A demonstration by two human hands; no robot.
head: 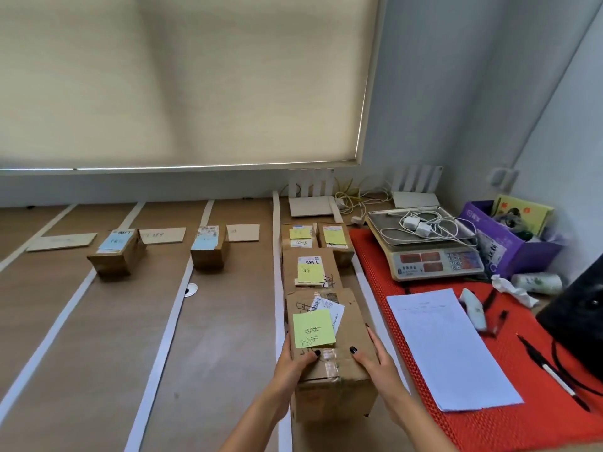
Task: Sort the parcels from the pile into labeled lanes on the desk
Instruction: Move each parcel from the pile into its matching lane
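Observation:
I hold a brown cardboard parcel (329,340) with a yellow-green sticky note in the rightmost taped lane of the desk (98,337). My left hand (295,362) grips its near left side, thumb on top. My right hand (375,357) grips its near right side, thumb on top. Ahead in the same lane lie a parcel with a yellow note (310,270) and two smaller parcels (298,236) (334,238). One parcel with a blue label (115,252) sits in a lane at the left and another (208,247) in the middle lane.
White tape strips (163,347) mark the lanes, with cardboard lane labels (243,232) at the far end. To the right, a red mat (538,415) carries a scale (427,252), a paper sheet (447,347), pens, a scanner and a purple box (509,246).

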